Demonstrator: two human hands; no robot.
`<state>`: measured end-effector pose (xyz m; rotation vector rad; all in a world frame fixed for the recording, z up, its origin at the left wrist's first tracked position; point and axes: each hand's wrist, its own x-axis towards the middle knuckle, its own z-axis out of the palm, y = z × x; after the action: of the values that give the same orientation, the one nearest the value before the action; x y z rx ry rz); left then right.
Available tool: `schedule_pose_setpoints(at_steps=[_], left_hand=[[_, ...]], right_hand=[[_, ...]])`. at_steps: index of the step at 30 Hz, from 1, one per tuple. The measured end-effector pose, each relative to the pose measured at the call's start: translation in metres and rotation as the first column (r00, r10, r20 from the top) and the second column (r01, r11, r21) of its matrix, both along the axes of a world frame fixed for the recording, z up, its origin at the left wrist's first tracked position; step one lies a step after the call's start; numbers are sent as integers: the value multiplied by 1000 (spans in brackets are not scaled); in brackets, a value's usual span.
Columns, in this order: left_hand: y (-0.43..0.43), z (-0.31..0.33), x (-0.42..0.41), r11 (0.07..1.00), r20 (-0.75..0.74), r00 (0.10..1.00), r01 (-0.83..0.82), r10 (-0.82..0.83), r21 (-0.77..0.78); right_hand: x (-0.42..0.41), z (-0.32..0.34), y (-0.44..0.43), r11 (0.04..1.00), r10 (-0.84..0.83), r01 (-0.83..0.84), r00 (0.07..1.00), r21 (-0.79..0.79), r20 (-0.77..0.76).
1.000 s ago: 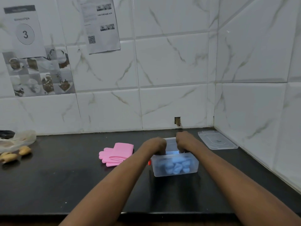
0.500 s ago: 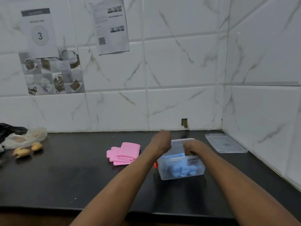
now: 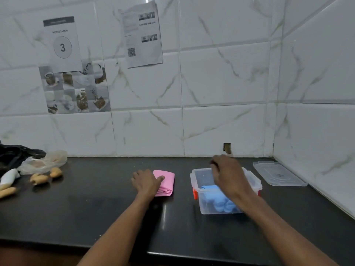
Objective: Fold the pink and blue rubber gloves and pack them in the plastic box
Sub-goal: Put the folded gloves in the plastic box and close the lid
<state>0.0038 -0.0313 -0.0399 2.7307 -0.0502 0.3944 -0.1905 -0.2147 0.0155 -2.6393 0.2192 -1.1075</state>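
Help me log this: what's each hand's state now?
Left hand: on the pink gloves, thumb on top; grip unclear.
Right hand: curled over the plastic box; hold cannot be told.

Right hand [image 3: 228, 179] blocks part of the blue gloves [image 3: 219, 200]; left hand [image 3: 147, 182] covers one end of the pink gloves [image 3: 166, 181]. Black bag [image 3: 13, 156] cropped left.

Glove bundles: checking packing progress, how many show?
2: blue gloves inside the plastic box, beneath the right hand; pink gloves on the counter, touched by the left hand. More could be hidden.
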Motion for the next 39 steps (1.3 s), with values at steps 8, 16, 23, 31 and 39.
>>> schedule_pose_setpoints(at_steps=[8, 16, 23, 31, 39], left_hand=[[3, 10, 33, 906, -297, 944, 2, -141, -424], [11, 9, 41, 915, -308, 944, -18, -118, -404], [-18, 14, 24, 974, -389, 912, -192, 131, -121], [2, 16, 40, 928, -476, 873, -81, -110, -364], [5, 25, 32, 898, -543, 814, -64, -205, -435]], right_hand=[[-21, -84, 61, 861, 369, -427, 898, -274, -241], [-5, -104, 56, 896, 368, -407, 904, -178, -216], [-6, -106, 56, 919, 325, -365, 915, -150, -239], [-7, -101, 59, 931, 319, -350, 918, -105, -237], [-8, -99, 60, 938, 320, -343, 915, -56, -247]])
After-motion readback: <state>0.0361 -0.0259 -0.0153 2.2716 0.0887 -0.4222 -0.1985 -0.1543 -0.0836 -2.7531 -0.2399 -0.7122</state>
